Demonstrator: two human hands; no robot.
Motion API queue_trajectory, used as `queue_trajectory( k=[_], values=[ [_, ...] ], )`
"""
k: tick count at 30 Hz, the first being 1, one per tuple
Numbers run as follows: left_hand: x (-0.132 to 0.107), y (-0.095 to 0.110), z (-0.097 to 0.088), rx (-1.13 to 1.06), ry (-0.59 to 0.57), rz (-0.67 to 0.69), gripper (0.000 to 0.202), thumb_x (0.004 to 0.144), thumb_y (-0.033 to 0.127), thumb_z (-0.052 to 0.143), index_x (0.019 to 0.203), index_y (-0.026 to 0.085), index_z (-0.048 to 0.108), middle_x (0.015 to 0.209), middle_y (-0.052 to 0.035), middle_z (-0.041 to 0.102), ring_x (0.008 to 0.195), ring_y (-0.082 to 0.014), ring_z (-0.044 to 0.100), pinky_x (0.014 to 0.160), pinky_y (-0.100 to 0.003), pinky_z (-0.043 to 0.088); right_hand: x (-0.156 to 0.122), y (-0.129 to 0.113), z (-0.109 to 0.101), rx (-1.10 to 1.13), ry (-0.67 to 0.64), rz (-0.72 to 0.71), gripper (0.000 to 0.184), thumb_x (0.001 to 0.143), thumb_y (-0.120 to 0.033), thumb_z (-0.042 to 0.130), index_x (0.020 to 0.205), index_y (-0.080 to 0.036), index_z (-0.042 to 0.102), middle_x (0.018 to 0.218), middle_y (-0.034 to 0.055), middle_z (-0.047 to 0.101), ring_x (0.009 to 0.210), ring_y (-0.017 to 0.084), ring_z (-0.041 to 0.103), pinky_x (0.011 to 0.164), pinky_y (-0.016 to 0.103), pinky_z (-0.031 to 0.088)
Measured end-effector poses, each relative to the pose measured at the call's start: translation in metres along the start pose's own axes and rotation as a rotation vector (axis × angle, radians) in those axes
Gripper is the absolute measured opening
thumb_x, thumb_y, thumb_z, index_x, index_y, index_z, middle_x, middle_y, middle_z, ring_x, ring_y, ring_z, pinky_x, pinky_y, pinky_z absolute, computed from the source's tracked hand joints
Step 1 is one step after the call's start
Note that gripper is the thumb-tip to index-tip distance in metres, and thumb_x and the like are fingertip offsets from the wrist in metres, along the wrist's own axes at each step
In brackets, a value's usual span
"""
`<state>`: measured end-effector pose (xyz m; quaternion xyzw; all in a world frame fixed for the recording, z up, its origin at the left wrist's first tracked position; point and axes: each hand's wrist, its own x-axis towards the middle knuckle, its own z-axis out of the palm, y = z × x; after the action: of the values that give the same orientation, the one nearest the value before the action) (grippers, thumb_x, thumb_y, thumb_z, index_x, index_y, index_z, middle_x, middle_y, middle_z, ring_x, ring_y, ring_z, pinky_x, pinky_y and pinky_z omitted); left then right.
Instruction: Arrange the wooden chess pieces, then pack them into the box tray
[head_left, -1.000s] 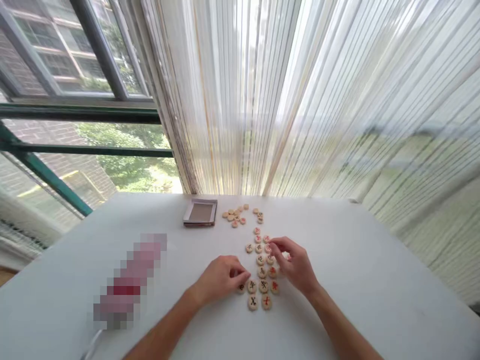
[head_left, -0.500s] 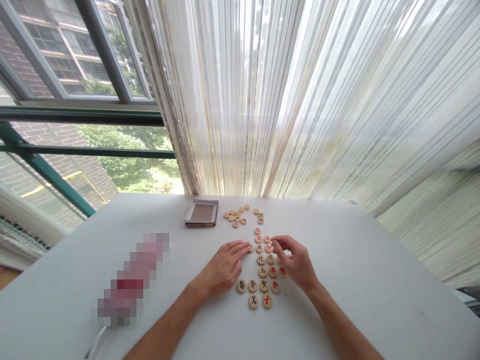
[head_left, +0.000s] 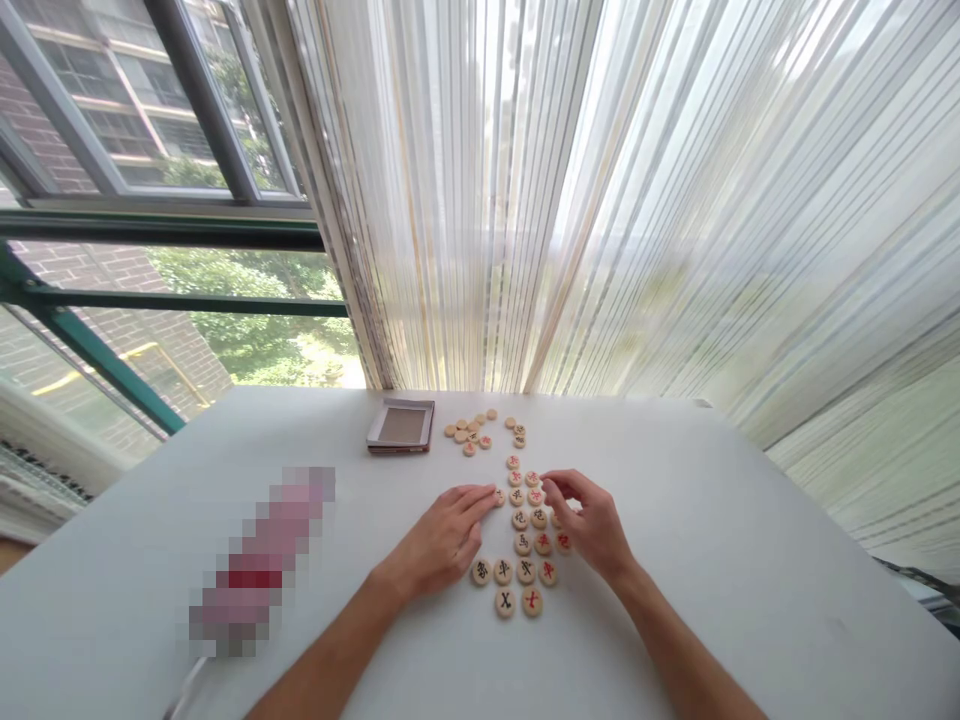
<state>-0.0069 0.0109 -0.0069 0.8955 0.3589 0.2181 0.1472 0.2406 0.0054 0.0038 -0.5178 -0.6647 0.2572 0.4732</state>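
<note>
Round wooden Chinese chess pieces with red or black characters lie in short rows before me. My left hand rests flat on the left side, fingers stretched out. Its fingertips touch a black-lettered piece at a row's left end. My right hand is on the right, fingers bent, with a gap between thumb and forefinger. Those tips are beside two red-lettered pieces, the upper one and the lower one. Part of a piece is covered by the right hand. Nearest me lie a black-marked piece and a red-marked piece.
A loose cluster of pieces lies farther back, some with no character showing. Left of it is a shallow box. A blurred pink object with a cord lies at the left of the white table. Curtains hang behind.
</note>
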Motion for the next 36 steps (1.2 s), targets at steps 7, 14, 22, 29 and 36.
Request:
queue_trajectory(
  k=[7, 14, 22, 29, 36],
  values=[
    [0.000, -0.004, -0.001, -0.117, 0.092, -0.048, 0.053, 0.093, 0.014, 0.038, 0.145, 0.025, 0.037, 0.142, -0.0053, 0.049, 0.132, -0.0197, 0.043, 0.114, -0.040, 0.037, 0.004, 0.006, 0.001, -0.052, 0.027, 0.008, 0.021, 0.093, -0.037, 0.054, 0.096, -0.021, 0.069, 0.093, 0.0046, 0.073, 0.078, 0.019, 0.068, 0.070, 0.030, 0.058],
    [0.005, -0.011, 0.001, -0.191, 0.282, -0.101, 0.034, 0.097, 0.020, 0.038, 0.126, 0.023, 0.055, 0.122, -0.0083, 0.060, 0.118, -0.0216, 0.054, 0.105, -0.041, 0.045, 0.022, 0.013, 0.002, -0.154, -0.008, -0.035, 0.027, 0.096, -0.032, 0.046, 0.113, -0.021, 0.065, 0.105, 0.0071, 0.070, 0.091, 0.020, 0.067, 0.078, 0.032, 0.058],
    [0.007, -0.016, 0.009, -0.247, 0.409, -0.146, 0.024, 0.098, 0.027, 0.043, 0.112, 0.022, 0.061, 0.109, -0.0073, 0.065, 0.106, -0.0217, 0.059, 0.096, -0.041, 0.050, 0.076, 0.030, 0.016, -0.306, -0.214, -0.183, 0.038, 0.090, -0.010, 0.046, 0.118, -0.024, 0.067, 0.122, 0.0063, 0.062, 0.113, 0.022, 0.058, 0.097, 0.038, 0.049],
    [0.007, -0.020, 0.012, -0.282, 0.430, -0.182, 0.024, 0.097, 0.028, 0.044, 0.111, 0.022, 0.062, 0.107, -0.0073, 0.066, 0.103, -0.0212, 0.061, 0.094, -0.039, 0.051, 0.093, 0.045, 0.015, -0.399, -0.317, -0.230, 0.037, 0.087, -0.009, 0.051, 0.113, -0.025, 0.071, 0.114, 0.0055, 0.066, 0.106, 0.023, 0.060, 0.093, 0.037, 0.050],
    [0.008, -0.018, 0.011, -0.290, 0.434, -0.183, 0.023, 0.097, 0.029, 0.045, 0.111, 0.021, 0.062, 0.106, -0.0077, 0.066, 0.101, -0.0217, 0.061, 0.093, -0.039, 0.052, 0.089, 0.057, -0.010, -0.434, -0.269, -0.144, 0.022, 0.091, -0.025, 0.056, 0.103, -0.024, 0.074, 0.100, 0.0072, 0.064, 0.080, 0.019, 0.066, 0.077, 0.034, 0.055]
  ],
)
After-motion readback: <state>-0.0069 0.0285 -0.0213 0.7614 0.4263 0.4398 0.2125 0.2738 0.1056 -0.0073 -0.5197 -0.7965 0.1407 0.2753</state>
